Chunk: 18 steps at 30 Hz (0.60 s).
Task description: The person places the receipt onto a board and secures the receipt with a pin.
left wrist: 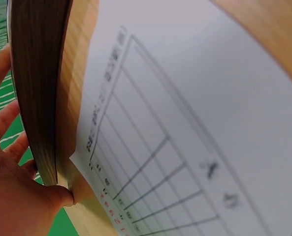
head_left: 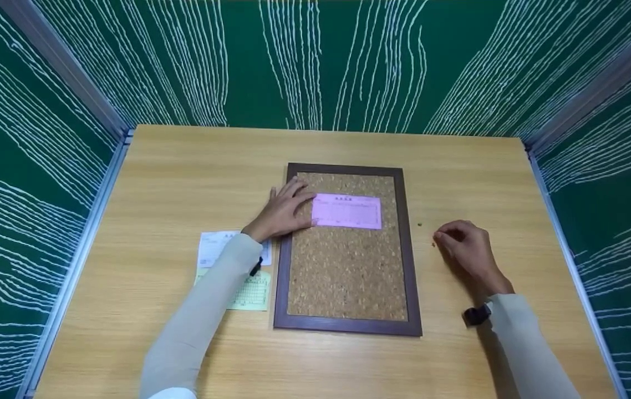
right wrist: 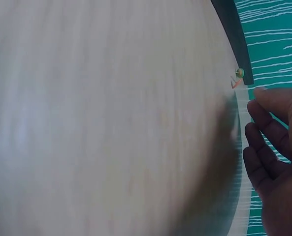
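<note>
A cork board [head_left: 349,277] in a dark brown frame lies flat on the wooden table. Across its upper half is a pink printed slip [head_left: 347,211]. My left hand [head_left: 282,213] rests over the frame's left side, its thumb and fingertips at the slip's left edge. To the right of the board, my right hand [head_left: 466,246] has thumb and index finger drawn together over the table, pinching a tiny orange pin [head_left: 436,235]. Another orange pin [head_left: 433,244] lies close below these fingertips, and a green pin [head_left: 420,224] sits nearer the board.
Left of the board lie a white printed slip [head_left: 217,248] and a green one [head_left: 252,291], both partly under my left forearm in the head view. Dark green partitions [head_left: 337,66] with white wavy lines enclose the wooden table [head_left: 210,160] at the back and sides.
</note>
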Tool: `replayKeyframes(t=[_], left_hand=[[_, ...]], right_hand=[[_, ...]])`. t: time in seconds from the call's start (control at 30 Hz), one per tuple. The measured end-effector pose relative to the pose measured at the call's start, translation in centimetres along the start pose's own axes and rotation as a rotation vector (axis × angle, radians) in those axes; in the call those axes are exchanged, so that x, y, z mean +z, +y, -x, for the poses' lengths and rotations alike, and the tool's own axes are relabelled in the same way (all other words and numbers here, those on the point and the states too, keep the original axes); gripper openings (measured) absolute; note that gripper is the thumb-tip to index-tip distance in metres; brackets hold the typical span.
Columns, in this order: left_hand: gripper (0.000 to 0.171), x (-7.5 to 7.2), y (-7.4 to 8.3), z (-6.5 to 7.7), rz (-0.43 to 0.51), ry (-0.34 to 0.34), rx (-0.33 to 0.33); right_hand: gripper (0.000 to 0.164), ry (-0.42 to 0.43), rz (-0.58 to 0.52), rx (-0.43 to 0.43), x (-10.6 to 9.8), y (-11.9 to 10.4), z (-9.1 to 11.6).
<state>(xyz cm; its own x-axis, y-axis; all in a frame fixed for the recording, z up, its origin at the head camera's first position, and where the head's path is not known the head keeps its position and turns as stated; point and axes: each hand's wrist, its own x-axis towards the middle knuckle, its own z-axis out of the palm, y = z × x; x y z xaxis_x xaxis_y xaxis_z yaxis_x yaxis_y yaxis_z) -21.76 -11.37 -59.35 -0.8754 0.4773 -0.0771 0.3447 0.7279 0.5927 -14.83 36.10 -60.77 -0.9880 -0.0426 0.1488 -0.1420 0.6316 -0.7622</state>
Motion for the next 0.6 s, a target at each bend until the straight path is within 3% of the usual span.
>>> replayKeyframes(t=[0.6], left_hand=[[0.077,-0.1,0.2,0.0,-0.005,-0.010,-0.013]], right_hand=[[0.016,-0.013,-0.099,-0.024,0.2,-1.4,-0.5]])
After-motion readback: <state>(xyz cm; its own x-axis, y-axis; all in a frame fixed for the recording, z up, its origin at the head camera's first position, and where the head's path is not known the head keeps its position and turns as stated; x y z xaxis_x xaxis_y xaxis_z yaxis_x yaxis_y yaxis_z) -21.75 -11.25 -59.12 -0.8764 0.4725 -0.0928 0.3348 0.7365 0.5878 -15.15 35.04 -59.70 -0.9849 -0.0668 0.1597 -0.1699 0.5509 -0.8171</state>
